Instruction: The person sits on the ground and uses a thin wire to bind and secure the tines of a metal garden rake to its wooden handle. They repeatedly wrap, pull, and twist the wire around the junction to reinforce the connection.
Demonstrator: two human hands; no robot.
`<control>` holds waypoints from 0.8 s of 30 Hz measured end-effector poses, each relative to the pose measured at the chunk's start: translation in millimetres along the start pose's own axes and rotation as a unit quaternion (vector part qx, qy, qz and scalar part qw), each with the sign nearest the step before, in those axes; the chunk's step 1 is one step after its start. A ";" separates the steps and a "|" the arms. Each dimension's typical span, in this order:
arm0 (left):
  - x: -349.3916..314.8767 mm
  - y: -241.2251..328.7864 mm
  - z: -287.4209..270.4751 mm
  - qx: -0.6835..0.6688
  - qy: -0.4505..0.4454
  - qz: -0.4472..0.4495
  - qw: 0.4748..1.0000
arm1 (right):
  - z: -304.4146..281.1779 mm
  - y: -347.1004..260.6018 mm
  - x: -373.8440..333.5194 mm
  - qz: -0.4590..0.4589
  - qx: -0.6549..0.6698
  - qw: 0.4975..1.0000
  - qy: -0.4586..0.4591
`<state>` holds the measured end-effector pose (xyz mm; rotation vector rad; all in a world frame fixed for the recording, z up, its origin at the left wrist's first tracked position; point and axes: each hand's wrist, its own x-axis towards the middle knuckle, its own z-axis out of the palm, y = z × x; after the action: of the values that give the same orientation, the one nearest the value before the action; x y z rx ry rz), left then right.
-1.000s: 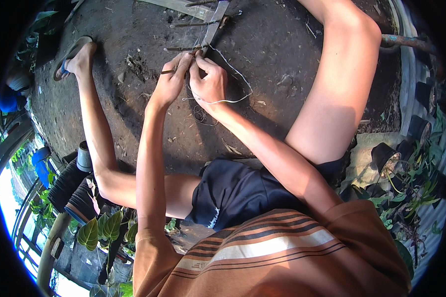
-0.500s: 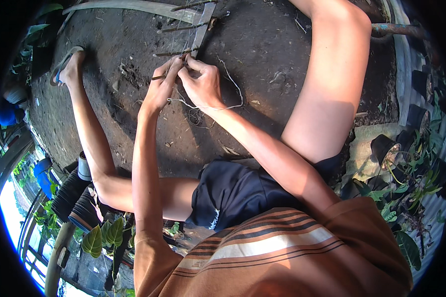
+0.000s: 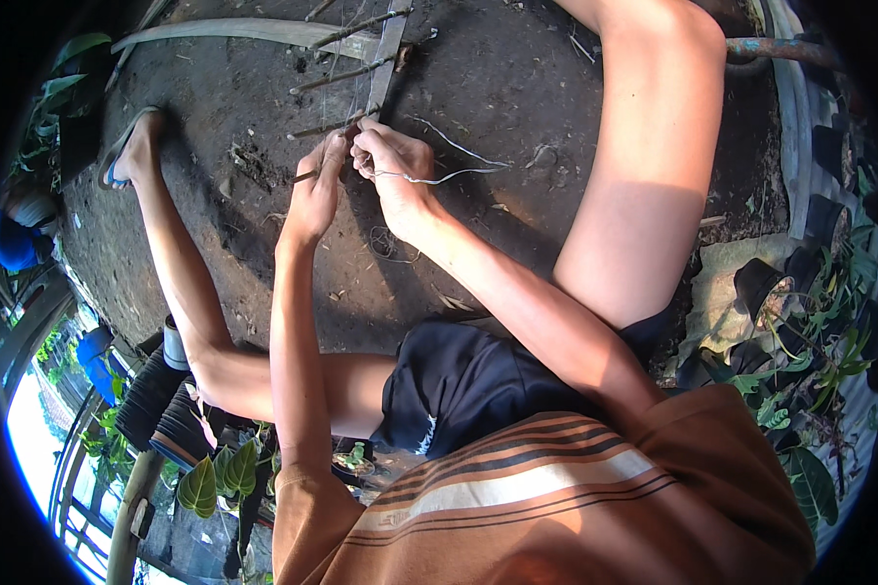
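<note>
1. Work: I locate a pale wooden slat (image 3: 388,60) on the bare earth ground (image 3: 498,73), at its far side, between its left and right edges. Four thin brown sticks (image 3: 343,76) lie crosswise, most reaching left from the slat. Fine strands pass over them.
2. Left hand (image 3: 314,190): positioned at the slat's near end, beside the nearest stick. I read its fingers as together, thumb pressed along them, with a short brown strip (image 3: 305,176) clamped between and projecting left.
3. Right hand (image 3: 397,171): positioned just beside the left, below the slat's near end. Its fingers are curled together; I cannot tell what the tips grip.
4. White string (image 3: 458,175): runs across the right hand, extends right and doubles back toward the slat's near end.
5. Thin tangle (image 3: 390,246): lies on the ground between the forearms.
6. Curved pale strip (image 3: 234,32): extends left from the slat toward the ground's left edge.
7. Legs: spread either side of the work. The left foot (image 3: 139,156) wears a sandal near the ground's left edge; the right knee (image 3: 668,44) is bent.
8. Perimeter: I note a rusty pipe (image 3: 785,51) at the ground's right edge, and stacked black pots (image 3: 151,395) beside the left knee.
</note>
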<state>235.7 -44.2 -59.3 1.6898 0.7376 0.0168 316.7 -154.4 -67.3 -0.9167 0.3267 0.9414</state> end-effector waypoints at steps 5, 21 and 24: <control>-0.5 -1.6 -0.9 0.001 -0.008 0.004 1.000 | 1.7 -0.9 1.1 -0.021 -0.017 1.000 -0.012; 1.5 -5.6 -41.7 0.029 -0.140 -0.095 0.985 | -3.5 20.4 -7.6 -0.208 -0.271 0.937 -0.067; 19.0 4.2 -68.8 0.046 -0.193 -0.185 0.963 | -5.6 29.6 -10.1 -0.184 -0.287 0.939 -0.050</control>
<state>225.5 24.9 -44.1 1.5529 0.7501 -0.6008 287.8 -156.7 -80.2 -1.4007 -0.2231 0.7359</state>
